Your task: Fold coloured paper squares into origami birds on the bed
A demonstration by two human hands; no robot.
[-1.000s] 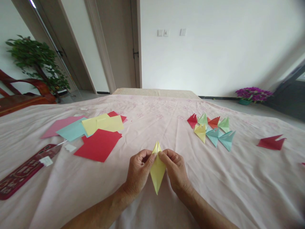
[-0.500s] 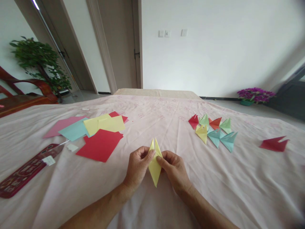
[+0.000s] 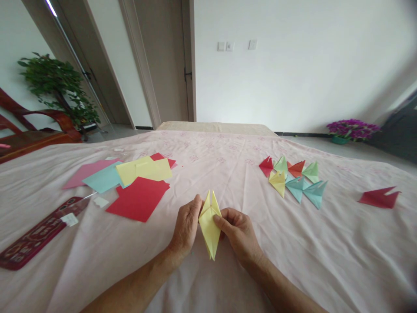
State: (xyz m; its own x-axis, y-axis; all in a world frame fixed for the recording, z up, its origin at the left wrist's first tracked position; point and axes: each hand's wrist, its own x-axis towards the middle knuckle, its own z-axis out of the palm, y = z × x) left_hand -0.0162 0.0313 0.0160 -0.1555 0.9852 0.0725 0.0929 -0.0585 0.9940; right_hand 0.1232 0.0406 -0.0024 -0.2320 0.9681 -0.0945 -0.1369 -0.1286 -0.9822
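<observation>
Both my hands hold a folded yellow paper piece (image 3: 209, 226) just above the pink cloth (image 3: 228, 182) near the front middle. It is a long diamond with two pointed tips at its far end. My left hand (image 3: 186, 228) pinches its left side, fingers closed behind it. My right hand (image 3: 237, 234) grips its right side with thumb on top. A cluster of several finished folded pieces (image 3: 295, 178) in red, green, yellow and teal lies to the right. One red folded piece (image 3: 378, 198) lies alone at the far right.
Flat sheets of paper (image 3: 130, 182) in red, yellow, teal and pink lie at the left. A dark red patterned packet (image 3: 35, 232) sits by the left edge. A potted plant (image 3: 55, 87), wooden chair (image 3: 29, 130), doors and purple flowers (image 3: 352, 129) stand beyond the table.
The two tips at the far end of the yellow piece have spread apart. My left fingers slid from the front of the paper to its left edge and back.
</observation>
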